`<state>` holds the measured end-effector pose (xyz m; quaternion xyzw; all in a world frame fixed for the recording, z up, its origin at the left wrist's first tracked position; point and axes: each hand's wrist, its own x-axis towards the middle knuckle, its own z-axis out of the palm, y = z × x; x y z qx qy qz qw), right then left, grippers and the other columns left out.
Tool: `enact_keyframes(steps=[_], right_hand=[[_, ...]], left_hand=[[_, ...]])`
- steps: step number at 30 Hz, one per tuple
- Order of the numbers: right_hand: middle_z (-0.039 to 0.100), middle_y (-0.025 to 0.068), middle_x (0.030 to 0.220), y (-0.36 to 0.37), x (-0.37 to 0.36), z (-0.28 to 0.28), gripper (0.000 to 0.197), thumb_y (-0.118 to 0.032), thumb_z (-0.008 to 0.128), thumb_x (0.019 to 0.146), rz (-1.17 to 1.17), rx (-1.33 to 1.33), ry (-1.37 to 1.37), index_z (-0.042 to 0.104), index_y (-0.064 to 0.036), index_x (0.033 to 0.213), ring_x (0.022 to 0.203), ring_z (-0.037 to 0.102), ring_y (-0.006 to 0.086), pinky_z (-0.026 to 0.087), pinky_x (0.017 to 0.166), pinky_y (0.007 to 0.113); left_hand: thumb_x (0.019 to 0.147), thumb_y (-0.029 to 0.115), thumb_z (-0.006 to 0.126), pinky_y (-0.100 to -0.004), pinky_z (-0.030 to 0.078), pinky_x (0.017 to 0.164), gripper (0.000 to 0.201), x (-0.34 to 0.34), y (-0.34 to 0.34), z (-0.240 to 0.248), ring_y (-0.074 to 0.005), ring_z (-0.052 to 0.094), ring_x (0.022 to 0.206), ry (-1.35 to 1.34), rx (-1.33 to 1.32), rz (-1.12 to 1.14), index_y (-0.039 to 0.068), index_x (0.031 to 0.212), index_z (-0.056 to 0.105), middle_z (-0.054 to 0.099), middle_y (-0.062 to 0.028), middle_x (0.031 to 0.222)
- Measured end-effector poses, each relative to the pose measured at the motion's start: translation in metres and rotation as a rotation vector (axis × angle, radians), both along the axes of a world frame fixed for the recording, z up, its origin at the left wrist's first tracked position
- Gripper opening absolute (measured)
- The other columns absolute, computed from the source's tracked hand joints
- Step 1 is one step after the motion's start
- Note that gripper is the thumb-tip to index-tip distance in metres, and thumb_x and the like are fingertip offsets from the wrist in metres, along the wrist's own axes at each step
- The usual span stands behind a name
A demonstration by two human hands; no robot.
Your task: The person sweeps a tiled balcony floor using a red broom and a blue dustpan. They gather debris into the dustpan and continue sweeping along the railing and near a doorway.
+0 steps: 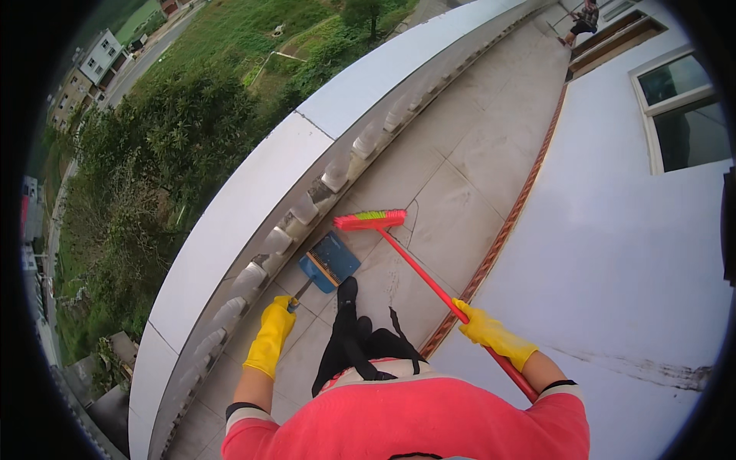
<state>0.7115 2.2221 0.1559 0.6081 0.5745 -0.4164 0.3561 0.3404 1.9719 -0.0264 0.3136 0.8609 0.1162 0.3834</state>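
Note:
Both of my hands wear yellow rubber gloves. My left hand (277, 316) is closed around the handle end of a blue dustpan (343, 257), whose pan rests on the tiled floor near the balustrade, in front of my foot. My right hand (483, 328) grips the long red handle of a broom (429, 280), the shaft running back past my right forearm. The broom's red head with yellow-green bristles (371, 220) lies on the tiles just beyond the pan, apart from it. Dark specks show in the pan, too small to name.
A white balcony railing (253, 172) with stubby balusters (305, 208) curves along my left. On my right stands a white wall (606, 253) with a window (682, 111) and a reddish-brown skirting strip (529, 199). Another person (585, 21) holds a pole at the far end of the tiled floor (460, 195).

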Motion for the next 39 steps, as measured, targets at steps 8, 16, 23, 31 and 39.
enact_keyframes(steps=[8, 16, 23, 31, 39], right_hand=[[0.068, 0.0150, 0.091, 0.101, -0.014, -0.133, 0.072, -0.011, 0.053, 0.086, -0.032, 0.279, 0.065, 0.032, -0.0217, 0.153, 0.067, 0.066, 0.0258, 0.052, 0.058, 0.041], [0.067, 0.0150, 0.091, 0.007, -0.002, -0.219, 0.078, -0.007, 0.050, 0.084, 0.050, 0.259, -0.017, 0.024, -0.0249, 0.156, 0.066, 0.066, 0.0287, 0.052, 0.061, 0.043], [0.067, 0.0183, 0.092, -0.144, 0.011, -0.159, 0.082, -0.007, 0.049, 0.086, 0.130, 0.011, -0.015, 0.015, -0.0296, 0.158, 0.071, 0.066, 0.0297, 0.053, 0.062, 0.043], [0.066, 0.0213, 0.091, -0.415, 0.013, -0.108, 0.090, -0.008, 0.058, 0.082, 0.178, -0.230, 0.073, 0.014, -0.0304, 0.157, 0.065, 0.066, 0.0268, 0.053, 0.064, 0.039], [0.063, 0.0123, 0.086, -0.517, -0.006, -0.003, 0.079, -0.008, 0.060, 0.086, 0.212, -0.178, 0.114, 0.029, -0.0313, 0.155, 0.059, 0.059, 0.0198, 0.050, 0.056, 0.033]], left_hand=[[0.077, 0.006, 0.071, -0.0333, 0.049, 0.092, 0.032, 0.003, -0.129, -0.006, -0.0302, 0.065, 0.103, -0.088, 0.114, 0.234, 0.009, 0.109, 0.069, 0.070, -0.0149, 0.108], [0.076, -0.005, 0.068, -0.0267, 0.050, 0.078, 0.036, 0.025, -0.250, 0.039, -0.0171, 0.065, 0.088, -0.194, -0.022, 0.545, 0.005, 0.111, 0.069, 0.070, -0.0080, 0.101], [0.077, -0.001, 0.068, -0.0305, 0.052, 0.083, 0.038, 0.024, -0.372, 0.000, -0.0220, 0.068, 0.095, -0.113, -0.060, 0.550, 0.003, 0.114, 0.066, 0.072, -0.0099, 0.104], [0.080, 0.011, 0.067, -0.0390, 0.050, 0.089, 0.028, 0.020, -0.426, -0.028, -0.0354, 0.065, 0.101, 0.134, -0.081, 0.293, 0.010, 0.108, 0.067, 0.070, -0.0166, 0.105], [0.078, 0.008, 0.064, -0.0400, 0.050, 0.088, 0.030, 0.006, -0.513, -0.009, -0.0372, 0.064, 0.101, 0.035, -0.026, 0.228, 0.015, 0.106, 0.070, 0.069, -0.0159, 0.106]])
